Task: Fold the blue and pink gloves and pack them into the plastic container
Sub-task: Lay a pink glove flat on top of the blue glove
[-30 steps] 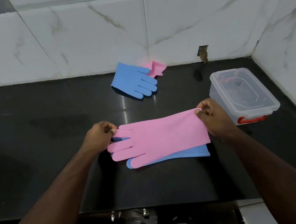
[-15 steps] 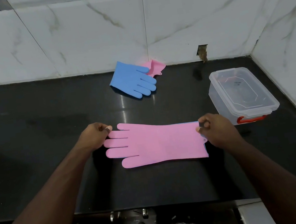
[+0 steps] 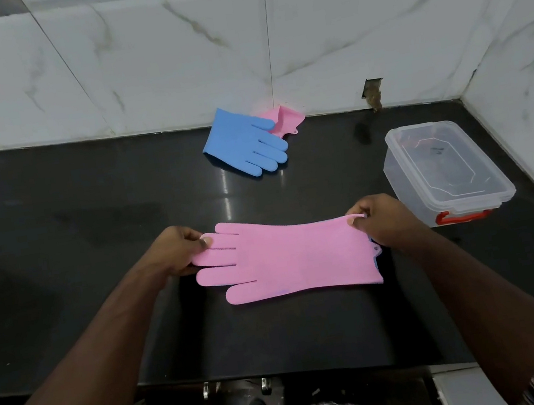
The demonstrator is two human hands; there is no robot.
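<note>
Pink glove [image 3: 287, 258], flat on black table [image 3: 60, 268] over a barely visible blue layer, long axis left-right: left hand [image 3: 175, 250] pinches its fingertips, right hand [image 3: 382, 219] pinches its cuff, lidded plastic container [image 3: 447, 168] nearer the right hand.

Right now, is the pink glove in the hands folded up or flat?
Flat, not folded. The pink glove lies spread on the counter, fingers out; left hand pinches a fingertip, right hand the cuff.

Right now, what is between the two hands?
In the head view, the pink glove stretches between them: the left hand pinches its fingertips, the right hand pinches its cuff. It lies on the black counter.
</note>
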